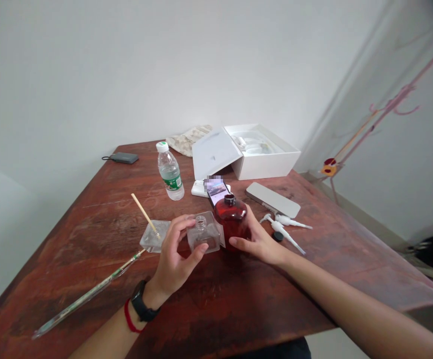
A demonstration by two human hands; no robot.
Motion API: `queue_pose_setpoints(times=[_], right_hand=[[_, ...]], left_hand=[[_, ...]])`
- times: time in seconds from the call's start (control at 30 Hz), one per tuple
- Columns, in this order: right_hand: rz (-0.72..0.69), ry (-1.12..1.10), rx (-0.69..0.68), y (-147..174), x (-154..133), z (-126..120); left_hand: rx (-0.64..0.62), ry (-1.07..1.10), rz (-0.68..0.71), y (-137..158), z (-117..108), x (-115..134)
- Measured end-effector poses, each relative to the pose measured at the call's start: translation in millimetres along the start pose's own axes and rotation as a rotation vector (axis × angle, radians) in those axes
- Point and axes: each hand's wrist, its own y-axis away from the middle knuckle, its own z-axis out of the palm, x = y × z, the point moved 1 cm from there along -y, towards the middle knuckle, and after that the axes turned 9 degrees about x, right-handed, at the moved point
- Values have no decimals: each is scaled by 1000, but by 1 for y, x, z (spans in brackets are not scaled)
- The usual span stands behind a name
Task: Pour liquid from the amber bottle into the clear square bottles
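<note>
My left hand (177,254) curves around a clear, square-shouldered bottle (206,237) with an open neck, the thumb on its front and the fingers at its left side. Right beside it, a dark red translucent bottle (231,219), also without a cap, is gripped by my right hand (257,239). The thumb lies low on the red bottle's front; the other fingers are hidden behind it. Two white pump heads (285,234) with dip tubes lie to the right, near a small black cap (277,236). A phone (216,188) leans behind the bottles.
A capped water bottle (170,174) stands at back left, near a grey power bank (124,158). A chopstick (145,214) rests on a clear dish (154,234) above a wrapped chopstick (92,291). Behind are an open white box (268,167), a cloth (186,141) and a grey case (272,198).
</note>
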Motion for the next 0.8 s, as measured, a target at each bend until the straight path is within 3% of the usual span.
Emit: queue_pose_setpoints(times=[0.37,0.6,0.8], right_hand=[[23,-3,19,-3,-3,-2],[13,139,48,-6,-12,-6],[-111,291,124,-9,-14,-17]], left_hand=[[4,0,11,-1,-1,-1],[26,-76,65,-1,-1,-3],[6,-146,98,-1,0,-2]])
